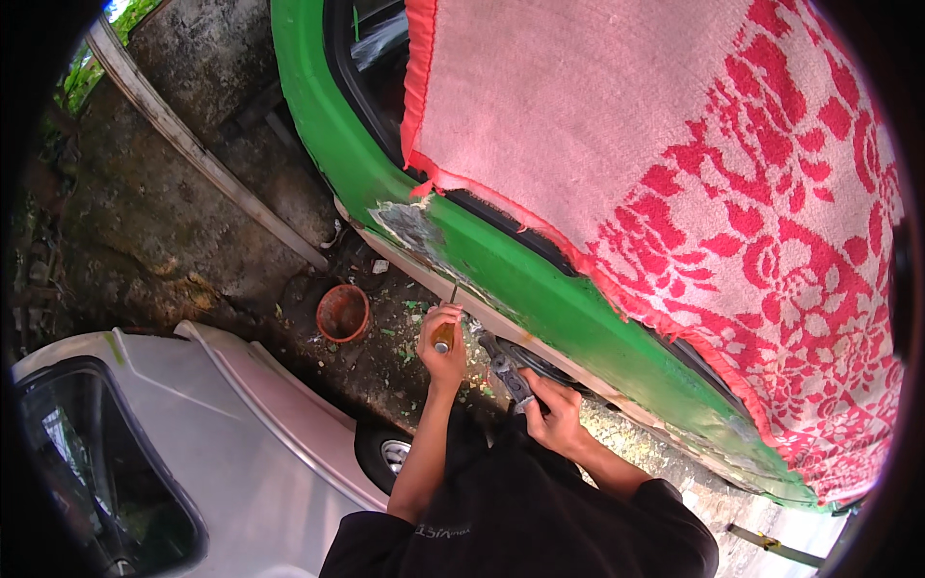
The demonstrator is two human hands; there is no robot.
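Observation:
My left hand (449, 364) is closed round the amber handle of a screwdriver (443, 336). Its thin shaft points away from me, with the tip at the lower side of a green car (318, 116); whether it touches is hard to see. Close by, my right hand (556, 414) grips a worn, dark grey metal tool (511, 374), whose kind I cannot make out. This tool slants up and left, its far end near the screwdriver hand. Left of the tip, a scraped grey patch (409, 229) breaks the green paint, and the car's lower edge looks chipped.
A red and pale pink patterned cloth (597, 116) covers the green car's roof and windows. An orange-brown pot (343, 313) stands on ground strewn with green paint flakes. A pale car (222, 424) is close on my left. Behind the pot, a long rail (193, 144) lies slanted.

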